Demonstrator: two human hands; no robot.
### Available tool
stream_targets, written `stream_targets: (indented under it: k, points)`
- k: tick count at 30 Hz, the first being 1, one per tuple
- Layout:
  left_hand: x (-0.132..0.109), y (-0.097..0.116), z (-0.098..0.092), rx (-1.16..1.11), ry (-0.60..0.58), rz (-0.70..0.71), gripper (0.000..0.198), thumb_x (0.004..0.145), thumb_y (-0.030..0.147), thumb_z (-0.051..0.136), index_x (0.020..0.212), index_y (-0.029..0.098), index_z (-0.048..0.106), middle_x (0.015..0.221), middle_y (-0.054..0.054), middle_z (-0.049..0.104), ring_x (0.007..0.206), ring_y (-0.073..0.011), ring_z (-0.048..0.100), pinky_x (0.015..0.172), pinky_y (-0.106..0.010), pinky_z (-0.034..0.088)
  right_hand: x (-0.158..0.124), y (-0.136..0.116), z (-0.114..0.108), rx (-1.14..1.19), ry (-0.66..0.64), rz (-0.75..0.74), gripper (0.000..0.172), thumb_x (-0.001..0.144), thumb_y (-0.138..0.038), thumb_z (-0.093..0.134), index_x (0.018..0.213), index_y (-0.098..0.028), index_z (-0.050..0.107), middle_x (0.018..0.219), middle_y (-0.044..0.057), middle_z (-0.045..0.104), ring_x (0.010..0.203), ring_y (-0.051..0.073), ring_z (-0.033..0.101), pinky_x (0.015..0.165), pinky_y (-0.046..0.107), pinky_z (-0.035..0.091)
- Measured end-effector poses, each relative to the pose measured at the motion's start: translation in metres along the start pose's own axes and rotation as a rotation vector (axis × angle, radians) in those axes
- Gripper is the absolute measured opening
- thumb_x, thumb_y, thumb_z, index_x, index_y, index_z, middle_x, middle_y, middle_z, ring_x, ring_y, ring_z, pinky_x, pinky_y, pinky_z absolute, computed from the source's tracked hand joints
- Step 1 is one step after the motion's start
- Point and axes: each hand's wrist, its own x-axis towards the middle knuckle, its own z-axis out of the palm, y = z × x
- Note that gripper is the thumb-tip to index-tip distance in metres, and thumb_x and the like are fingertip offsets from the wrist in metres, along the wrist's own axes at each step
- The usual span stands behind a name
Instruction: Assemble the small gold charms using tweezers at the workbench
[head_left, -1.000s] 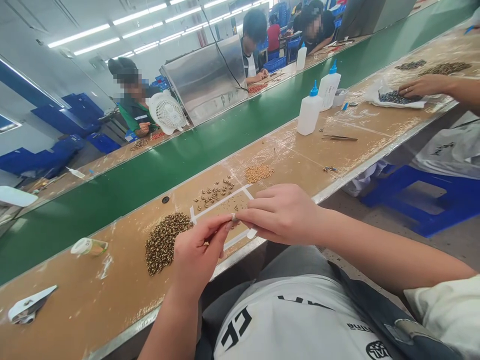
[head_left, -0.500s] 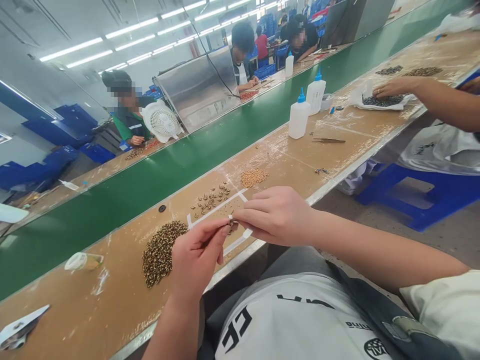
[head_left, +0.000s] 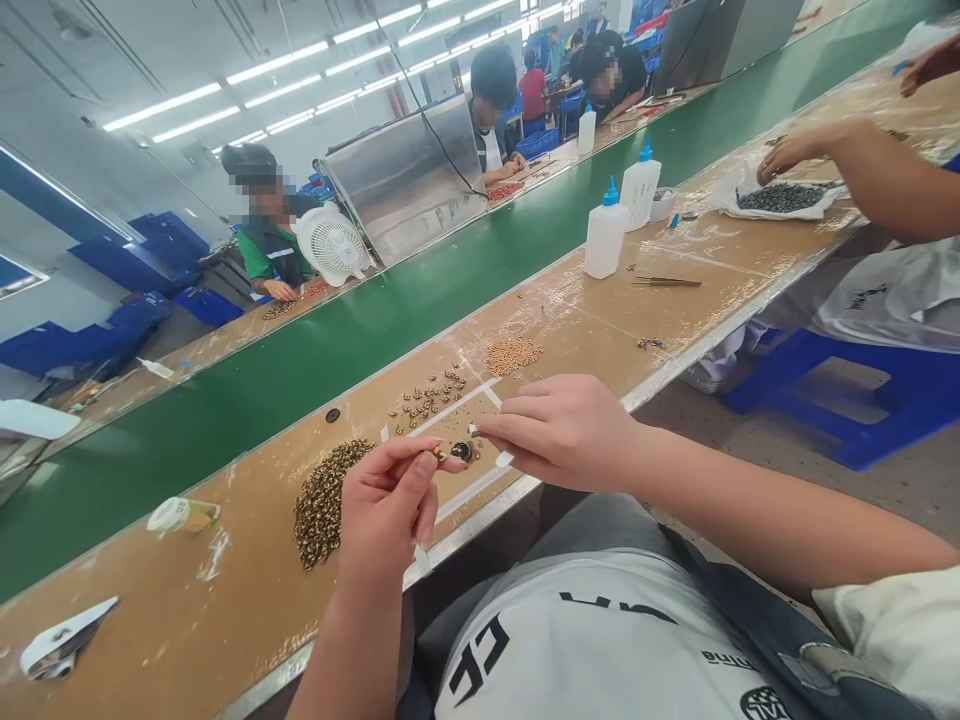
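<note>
My left hand point(head_left: 394, 505) pinches a small brass-coloured metal piece point(head_left: 440, 455) between thumb and forefinger. To its right, my right hand point(head_left: 562, 432) is closed, fingertips together on a small thing with a whitish end, too small to name. The hands are a little apart. Between them, a round black dish-like thing point(head_left: 461, 452) lies on the table inside a white tape outline point(head_left: 480, 488). A large heap of dark and brass-coloured pieces point(head_left: 322, 510) is beside my left hand. Several similar loose pieces point(head_left: 427, 400) and a pile of orange-tan beads point(head_left: 514, 354) lie beyond.
White bottles with blue tips point(head_left: 606, 240), tweezers point(head_left: 667, 282) and a co-worker's hand point(head_left: 791, 152) over a bag of dark pieces point(head_left: 784, 198) are to the right. A jar point(head_left: 184, 515) and scissors point(head_left: 67, 640) lie left. A green conveyor belt point(head_left: 300, 370) runs behind.
My hands have moved apart, uncovering the round black thing and the brass-coloured piece in my left fingers. The co-worker's hand has lifted off the bag's pieces. The view has shifted slightly.
</note>
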Motion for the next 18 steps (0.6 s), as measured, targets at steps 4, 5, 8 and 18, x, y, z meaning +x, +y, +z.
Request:
stream_targets:
  k: [4, 5, 8, 18]
  points:
    - [0.002, -0.002, -0.008, -0.086, 0.015, -0.041, 0.021, 0.089, 0.044, 0.092, 0.099, 0.026, 0.088, 0.072, -0.004, 0.080, 0.029, 0.0009, 0.035, 0.036, -0.014, 0.026, -0.011, 0.013, 0.001, 0.000, -0.015, -0.006, 0.018, 0.107, -0.023, 0.062, 0.109, -0.022, 0.080, 0.083, -0.002, 0.081, 0.069, 0.014, 0.067, 0.061, 0.033, 0.039]
    - [0.003, -0.004, -0.012, -0.068, 0.032, -0.048, 0.024, 0.088, 0.046, 0.092, 0.099, 0.025, 0.087, 0.073, -0.004, 0.080, 0.031, 0.0003, 0.036, 0.036, -0.015, 0.026, -0.016, 0.022, 0.003, -0.008, -0.032, -0.002, 0.020, 0.108, -0.025, 0.062, 0.112, -0.023, 0.081, 0.087, -0.002, 0.083, 0.072, 0.014, 0.070, 0.063, 0.033, 0.040]
    - [0.012, -0.011, -0.035, 0.117, 0.077, -0.069, 0.031, 0.091, 0.051, 0.088, 0.104, 0.023, 0.085, 0.073, -0.004, 0.078, 0.040, -0.0068, 0.050, 0.041, -0.019, 0.034, -0.034, 0.071, 0.011, -0.083, -0.085, 0.106, 0.025, 0.108, -0.031, 0.062, 0.119, -0.027, 0.084, 0.095, 0.001, 0.086, 0.083, 0.018, 0.075, 0.067, 0.032, 0.043]
    - [0.129, -0.062, -0.116, 1.037, 0.015, -0.152, 0.034, 0.097, 0.047, 0.067, 0.105, 0.020, 0.086, 0.089, -0.007, 0.082, 0.073, -0.0226, 0.068, 0.072, -0.034, 0.052, -0.106, 0.271, -0.003, -0.466, -0.492, 0.876, 0.030, 0.105, -0.039, 0.069, 0.118, -0.023, 0.090, 0.119, 0.017, 0.080, 0.082, 0.023, 0.063, 0.066, 0.038, 0.025]
